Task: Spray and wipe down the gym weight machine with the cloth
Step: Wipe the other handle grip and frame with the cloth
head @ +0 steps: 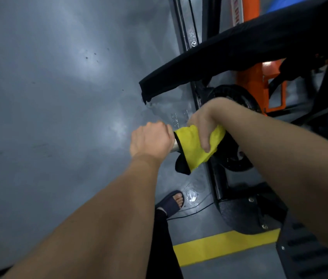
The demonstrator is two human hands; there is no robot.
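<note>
A yellow cloth (192, 148) with a black edge is wrapped round a metal handle bar (176, 147) of the weight machine. My right hand (201, 125) grips the cloth-covered bar, thumb over the yellow fabric. Just left of it, my left hand (151, 138) curls round the bare end of the same bar. The machine's orange frame (247, 81) and black padded seat (239, 49) stand behind and to the right. No spray bottle is in view.
Grey floor (58, 97) spreads to the left, wet patches (191, 196) shining near the machine's black base rail (219, 182). My sandalled foot (174, 202) stands beside a yellow floor stripe (219, 246). A black footplate (308, 248) sits at lower right.
</note>
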